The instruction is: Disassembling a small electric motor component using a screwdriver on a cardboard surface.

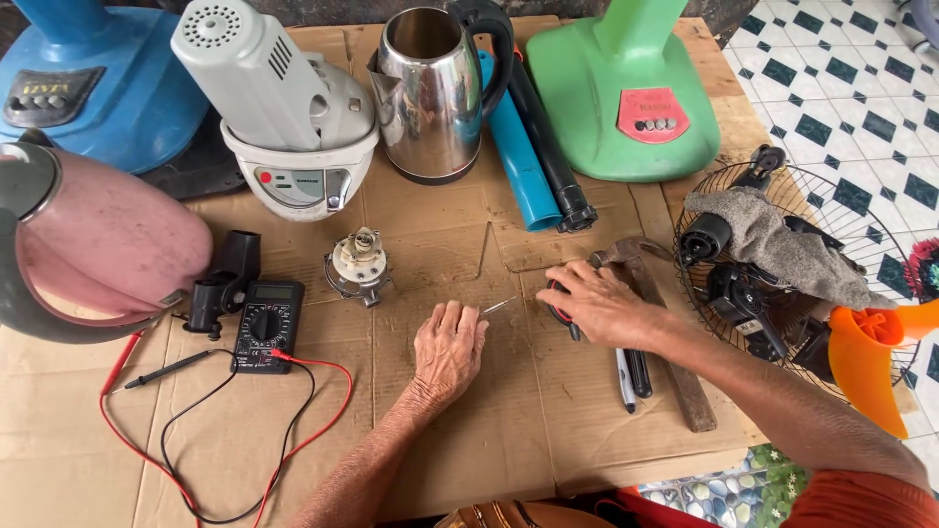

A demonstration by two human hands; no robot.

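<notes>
My left hand [448,349] rests palm down on the cardboard sheet [460,460], fingers together, its tips by the thin metal tip of a screwdriver [500,305]. My right hand [599,305] lies over a red-and-black tool handle [558,313] beside a hammer [657,323]; whether it grips the handle I cannot tell. A small round motor part [358,264] stands just beyond the left hand. A black multimeter [266,325] with red and black leads lies to the left.
At the back stand a steel kettle [430,93], a grey-white appliance [289,117], blue [98,83] and green [626,93] fan bases, and blue and black tubes. A pink kettle [98,244] sits left. A fan grille [782,254] with rag and orange blade lies right.
</notes>
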